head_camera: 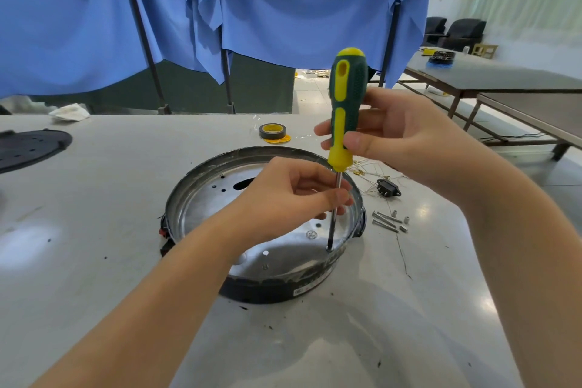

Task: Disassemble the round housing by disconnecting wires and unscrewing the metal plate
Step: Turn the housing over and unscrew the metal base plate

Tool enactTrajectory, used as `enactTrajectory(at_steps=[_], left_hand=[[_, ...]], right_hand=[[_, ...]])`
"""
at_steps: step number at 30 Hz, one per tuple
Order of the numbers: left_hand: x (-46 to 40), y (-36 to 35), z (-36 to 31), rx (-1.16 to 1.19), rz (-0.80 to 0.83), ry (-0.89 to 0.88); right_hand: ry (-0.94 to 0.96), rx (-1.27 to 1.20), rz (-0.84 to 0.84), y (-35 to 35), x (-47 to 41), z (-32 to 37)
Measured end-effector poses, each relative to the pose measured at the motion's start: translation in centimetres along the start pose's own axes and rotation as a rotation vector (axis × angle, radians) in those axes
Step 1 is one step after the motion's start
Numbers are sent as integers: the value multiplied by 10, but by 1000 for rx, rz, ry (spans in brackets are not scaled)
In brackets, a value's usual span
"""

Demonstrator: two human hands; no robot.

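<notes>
On the table (94, 261): round housing (264, 224) is sitting centred, metal plate (201, 208) inside.
Right hand (393, 135): gripping screwdriver (345, 110) handle.
Left hand (283, 195): pinching its shaft.
Room: blue cloth (283, 9) is hanging behind; tape roll (272, 132) and loose screws (385, 221) are lying nearby.

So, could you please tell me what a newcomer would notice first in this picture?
Probably the green and yellow screwdriver standing upright in the middle: the right hand grips its handle, the left hand pinches its shaft, and its tip sits on the metal plate inside the round housing. Next come the blue cloth hanging behind the table and the loose screws right of the housing.
</notes>
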State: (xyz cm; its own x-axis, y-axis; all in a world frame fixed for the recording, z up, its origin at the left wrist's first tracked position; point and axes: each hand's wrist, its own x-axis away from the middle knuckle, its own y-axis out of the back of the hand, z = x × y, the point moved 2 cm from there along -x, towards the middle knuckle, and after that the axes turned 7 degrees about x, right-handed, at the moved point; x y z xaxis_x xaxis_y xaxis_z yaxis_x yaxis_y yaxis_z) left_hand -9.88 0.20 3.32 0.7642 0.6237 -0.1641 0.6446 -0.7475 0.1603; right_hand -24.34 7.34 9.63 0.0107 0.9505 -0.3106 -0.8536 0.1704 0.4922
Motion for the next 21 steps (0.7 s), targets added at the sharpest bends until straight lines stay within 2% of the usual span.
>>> enactTrajectory(at_steps=[6,15,21], left_hand=[[1,1,0,19,10,15],[-2,0,1,-50,-77,-43],[1,-1,0,-34,20,21]], right_hand=[[-53,13,44,1,-1,-2],[-36,170,-44,-3,-4,-2],[-1,101,-61,1,-1,1]])
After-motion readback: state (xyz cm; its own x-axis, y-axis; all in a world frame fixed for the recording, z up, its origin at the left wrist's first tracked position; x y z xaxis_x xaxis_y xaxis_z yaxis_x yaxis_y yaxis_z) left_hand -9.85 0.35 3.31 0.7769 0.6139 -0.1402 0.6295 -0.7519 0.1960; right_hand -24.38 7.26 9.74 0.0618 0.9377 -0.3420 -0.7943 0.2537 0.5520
